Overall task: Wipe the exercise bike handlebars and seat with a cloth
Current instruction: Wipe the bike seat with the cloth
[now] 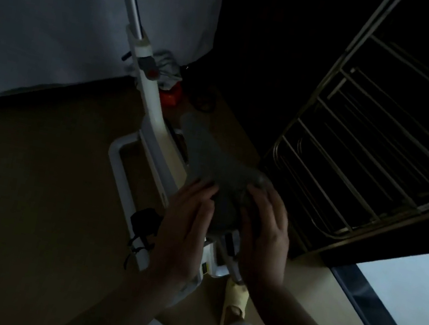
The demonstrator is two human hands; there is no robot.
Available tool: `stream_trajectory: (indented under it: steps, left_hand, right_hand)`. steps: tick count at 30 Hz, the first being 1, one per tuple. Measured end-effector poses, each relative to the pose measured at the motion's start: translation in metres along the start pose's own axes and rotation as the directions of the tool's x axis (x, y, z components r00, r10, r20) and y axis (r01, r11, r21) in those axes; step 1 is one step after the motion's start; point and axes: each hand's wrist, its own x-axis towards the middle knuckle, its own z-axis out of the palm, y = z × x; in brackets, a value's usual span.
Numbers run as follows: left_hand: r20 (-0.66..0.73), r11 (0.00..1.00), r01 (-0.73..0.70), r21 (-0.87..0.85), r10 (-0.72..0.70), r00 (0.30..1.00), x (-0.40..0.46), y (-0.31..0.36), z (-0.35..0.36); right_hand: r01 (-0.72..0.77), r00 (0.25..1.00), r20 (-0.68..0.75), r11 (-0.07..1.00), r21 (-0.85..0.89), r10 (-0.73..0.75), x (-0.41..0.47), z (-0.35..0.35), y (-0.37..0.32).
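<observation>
Two hands work at one dark bike seat (208,158), which sits above the white bike frame (154,123) over the floor (36,159). Fingers nearly straight, the left hand (184,228) lies flat against the seat's left rear edge. Curled fingers of the right hand (264,228) press one dark cloth (257,182) onto the seat's right rear. One metal drying rack (365,160) stands just beside, at right.

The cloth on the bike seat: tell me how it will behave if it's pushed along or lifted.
The cloth looks bunched and soft under the right hand, so it is probably floppy and light. It seems to drape over the seat, so pushing likely drags and crumples it rather than sliding it flat. Dim light limits certainty.
</observation>
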Motion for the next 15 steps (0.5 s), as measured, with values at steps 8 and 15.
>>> stream_trajectory:
  steps: [8, 15]
  left_hand:
    - [0.036, 0.966, -0.134, 0.223, 0.129, 0.991, 0.022, 0.001, 0.015]
    - [-0.066, 0.923, -0.150, 0.353, 0.185, 0.981, 0.021, 0.003, 0.025]
  right_hand:
    - [-0.084, 0.973, 0.208, 0.993, -0.079, 0.099, 0.010, -0.003, -0.020]
    - [-0.076, 0.914, 0.373, 0.971, -0.227, 0.158, 0.063, 0.000, -0.007]
